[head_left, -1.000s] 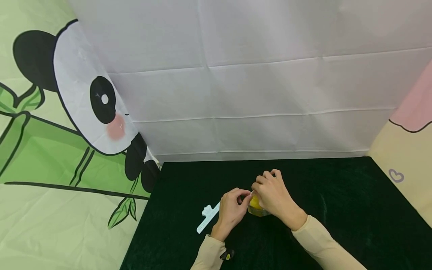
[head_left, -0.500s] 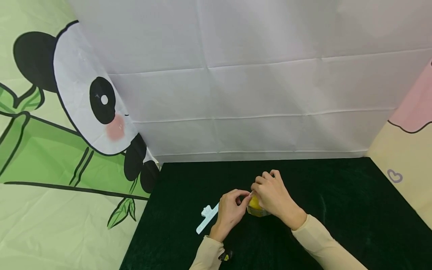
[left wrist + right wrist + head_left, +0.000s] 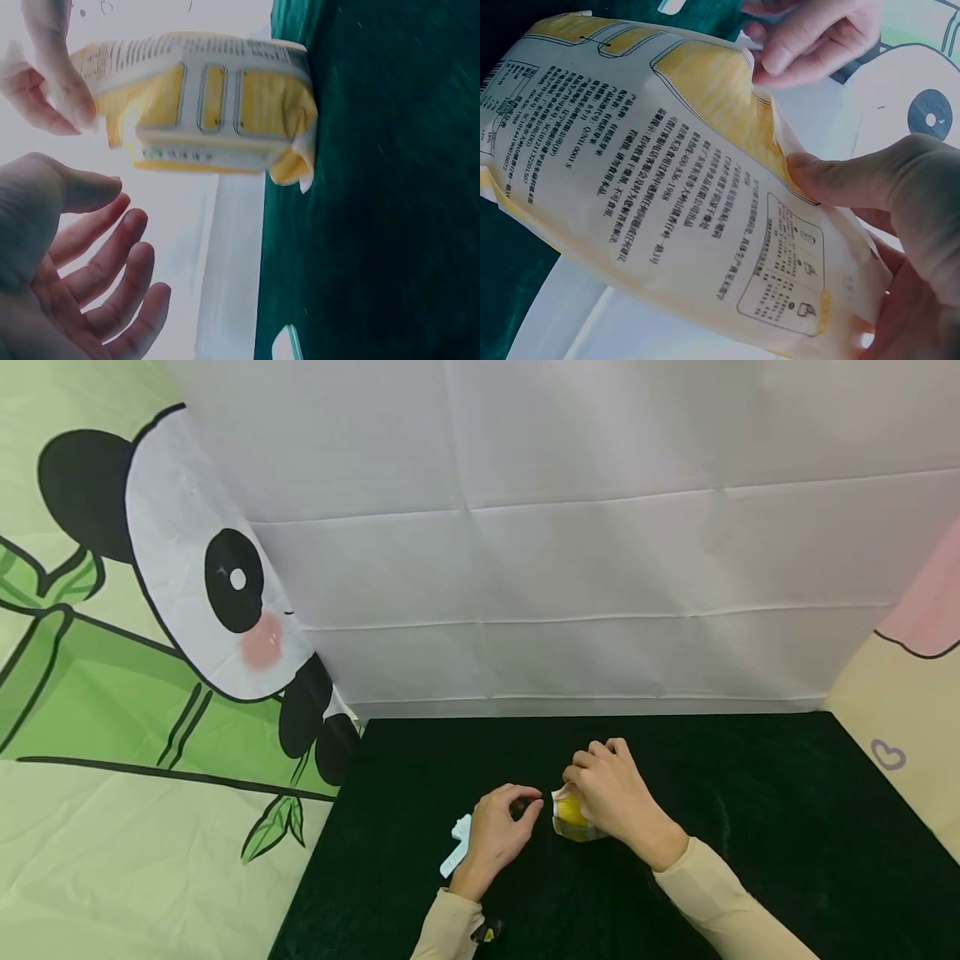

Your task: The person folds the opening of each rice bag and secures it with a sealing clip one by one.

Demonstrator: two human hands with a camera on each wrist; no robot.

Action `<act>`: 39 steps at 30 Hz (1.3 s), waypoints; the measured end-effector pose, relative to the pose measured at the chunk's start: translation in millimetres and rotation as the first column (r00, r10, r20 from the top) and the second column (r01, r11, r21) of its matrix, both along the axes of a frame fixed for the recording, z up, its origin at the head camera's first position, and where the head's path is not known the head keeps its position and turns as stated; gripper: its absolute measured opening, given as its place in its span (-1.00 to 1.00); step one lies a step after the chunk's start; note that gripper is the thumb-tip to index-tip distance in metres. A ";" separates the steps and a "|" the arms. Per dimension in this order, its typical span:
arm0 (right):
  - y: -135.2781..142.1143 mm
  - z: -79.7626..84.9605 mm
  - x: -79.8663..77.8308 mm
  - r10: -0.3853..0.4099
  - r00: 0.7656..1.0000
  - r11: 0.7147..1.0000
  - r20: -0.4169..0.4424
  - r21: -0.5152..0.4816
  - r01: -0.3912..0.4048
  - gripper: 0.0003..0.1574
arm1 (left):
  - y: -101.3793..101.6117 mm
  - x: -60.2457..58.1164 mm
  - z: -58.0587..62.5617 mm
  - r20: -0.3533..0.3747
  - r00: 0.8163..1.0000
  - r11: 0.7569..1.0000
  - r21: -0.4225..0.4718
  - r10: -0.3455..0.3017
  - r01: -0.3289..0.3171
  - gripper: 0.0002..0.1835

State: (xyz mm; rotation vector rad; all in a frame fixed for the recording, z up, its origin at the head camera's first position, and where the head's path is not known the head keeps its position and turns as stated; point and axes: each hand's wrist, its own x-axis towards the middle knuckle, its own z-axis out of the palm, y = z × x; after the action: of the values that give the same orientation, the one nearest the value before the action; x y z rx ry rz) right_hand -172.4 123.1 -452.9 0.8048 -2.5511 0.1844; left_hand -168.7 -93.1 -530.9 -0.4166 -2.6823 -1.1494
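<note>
A yellow-and-white printed food bag stands on the dark green cloth. My right hand pinches its upper edge; in the right wrist view the thumb of my right hand lies along that edge, and the bag's back is covered in dark print. My left hand is just left of the bag, apart from it, its fingers loosely bent. In the left wrist view my left hand shows nothing held, below the bag. A pale blue bag clip lies beside my left hand, partly hidden behind it.
The dark green cloth covers the table. A white curtain hangs behind its far edge, with a panda-print sheet at the left and a cream-and-pink sheet at the right. A small black device sits at my left wrist.
My left hand has let go of the bag's upper corner and moved a little left, covering more of the clip. My right hand keeps its pinch on the bag.
</note>
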 end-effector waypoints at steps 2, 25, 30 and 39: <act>2.8 0.4 -2.4 0.010 1.000 1.000 0.014 -0.007 -0.010 -0.89 | -3.5 -1.6 -2.4 0.013 1.000 1.000 -0.017 0.022 -0.022 -0.82; 17.8 8.1 -17.4 0.064 0.994 0.998 0.092 0.001 -0.065 -0.90 | -63.8 -16.7 -14.6 0.271 0.912 0.924 -0.313 0.307 -0.218 -0.66; 15.9 9.3 -15.0 0.055 0.992 0.998 0.112 0.004 -0.055 -0.90 | -73.2 -15.3 -12.4 0.308 0.902 0.922 -0.335 0.303 -0.195 -0.66; 11.7 12.8 -9.5 0.044 0.991 0.999 0.127 -0.019 -0.042 -0.88 | -86.0 -12.8 -11.1 0.337 0.897 0.929 -0.327 0.286 -0.173 -0.78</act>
State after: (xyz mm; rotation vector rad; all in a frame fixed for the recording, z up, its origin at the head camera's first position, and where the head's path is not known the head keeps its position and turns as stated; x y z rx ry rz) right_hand -181.8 134.8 -440.1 0.8679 -2.6484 0.2782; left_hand -181.5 -179.1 -541.9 0.1089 -3.1417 -0.8382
